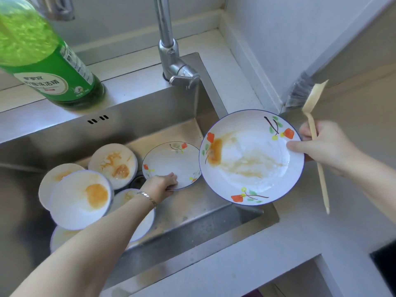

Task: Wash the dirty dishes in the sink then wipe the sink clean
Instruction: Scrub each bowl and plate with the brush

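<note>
Right hand (321, 144) clamps the large plate (250, 157) by its 3 o'clock rim, tilted over the sink (150, 108) edge, chopsticks (317, 146) pinched alongside. Left hand (162, 183) grips the small plate (171, 166) at its 6 o'clock rim on the sink floor. Judgement: glazed ceramic, stiff, brittle, greasy-slick; hold rims, thumb on top.

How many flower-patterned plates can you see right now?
2. The large flowered plate, stained orange, is held by the right hand over the sink's right edge. The small flowered plate is in the sink, gripped by the left hand.
</note>
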